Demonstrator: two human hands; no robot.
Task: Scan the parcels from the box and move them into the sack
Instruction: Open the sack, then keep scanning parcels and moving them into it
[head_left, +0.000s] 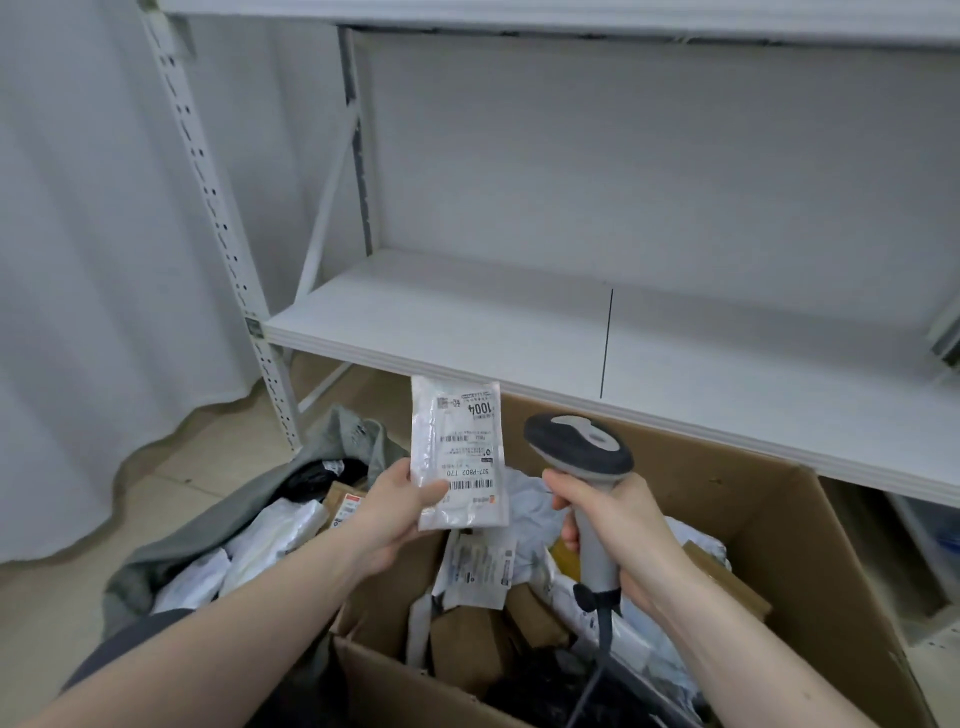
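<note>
My left hand pinches the lower left edge of a small white parcel, held upright with its printed label facing me above the box. My right hand grips the grey handle of a barcode scanner, whose dark head sits just right of the parcel. Below them stands an open cardboard box holding several white, brown and black parcels. Left of the box lies a grey sack, open, with several parcels inside.
A white metal shelf runs across just behind the box, its front edge overhanging the box's far side. A perforated shelf post stands at the left. White cloth hangs on the left, down to the tiled floor.
</note>
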